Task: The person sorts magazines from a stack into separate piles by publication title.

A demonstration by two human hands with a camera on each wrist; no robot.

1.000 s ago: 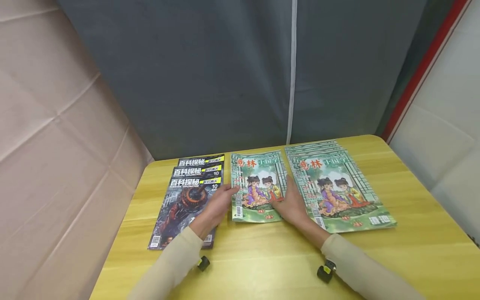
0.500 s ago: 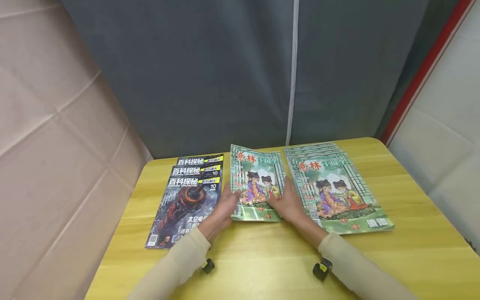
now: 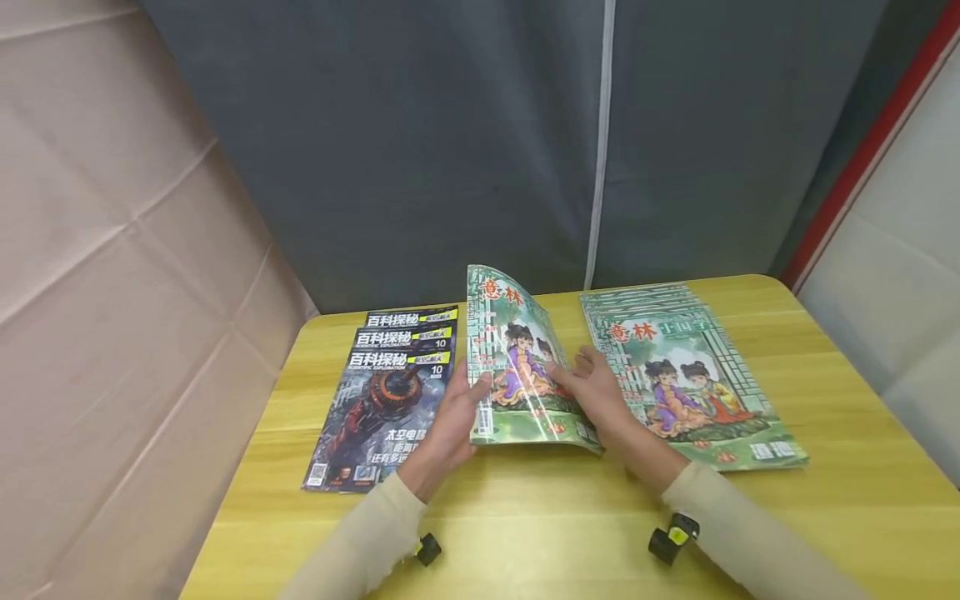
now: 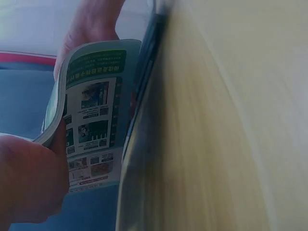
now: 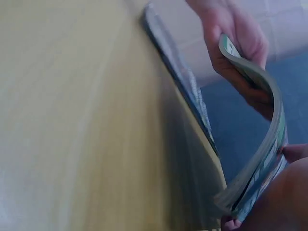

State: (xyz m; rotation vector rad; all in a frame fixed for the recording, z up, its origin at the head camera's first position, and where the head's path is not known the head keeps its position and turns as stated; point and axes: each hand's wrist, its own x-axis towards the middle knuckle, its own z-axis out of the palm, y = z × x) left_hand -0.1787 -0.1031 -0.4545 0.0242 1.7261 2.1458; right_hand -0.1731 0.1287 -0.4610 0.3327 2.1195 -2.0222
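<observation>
A green magazine (image 3: 517,367) with two cartoon children on its cover is held up off the table, its cover bowed. My left hand (image 3: 450,417) grips the left edge, thumb on the cover and fingers behind. At the right edge my right hand (image 3: 603,400) holds it with the thumb on the cover; in the right wrist view, fingertips (image 5: 231,224) show at the far side of the pages. The back cover (image 4: 94,120) faces the left wrist camera. To the right lies an overlapping stack of matching green magazines (image 3: 697,375). Several dark science magazines (image 3: 382,400) overlap on the left.
The yellow wood-grain table (image 3: 540,517) has a rounded far right corner. Behind it hangs a dark grey curtain (image 3: 420,150). A pale fabric wall (image 3: 112,333) stands at the left and a whitish panel (image 3: 922,250) at the right.
The held magazine has risen and bent, its upper left corner lifting and its cover curving more. My right hand has shifted slightly right and its fingers have spread. Both stacks stay put.
</observation>
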